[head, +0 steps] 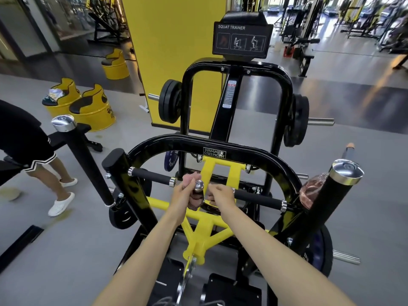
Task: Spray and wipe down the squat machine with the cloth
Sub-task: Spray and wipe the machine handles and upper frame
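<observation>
Head view, looking down over a black and yellow squat machine [212,143]. It carries a "HAMMER STRENGTH" badge, and a "SQUAT TRAINER" placard [241,38] is mounted on top.

Both bare forearms reach to the centre of the frame. The left hand [183,193] is curled round a pinkish cloth [196,200]. The cloth is bunched about a short chrome-capped handle [199,185], showing above and below the cap. The right hand [221,194] is just beside it with its fingers curled in. I cannot tell whether it pinches the cloth or the inner end of the right foam grip [258,198].

A clear pink-tinted spray bottle [310,192] sits at the right side of the frame, half hidden behind a black chrome-capped post [337,191].

Black weight plates [169,104] are loaded on both upper pegs.

At left, another person's legs in white slippers [63,204] stand on the grey floor. Yellow barrel seats [92,111] are behind them.
</observation>
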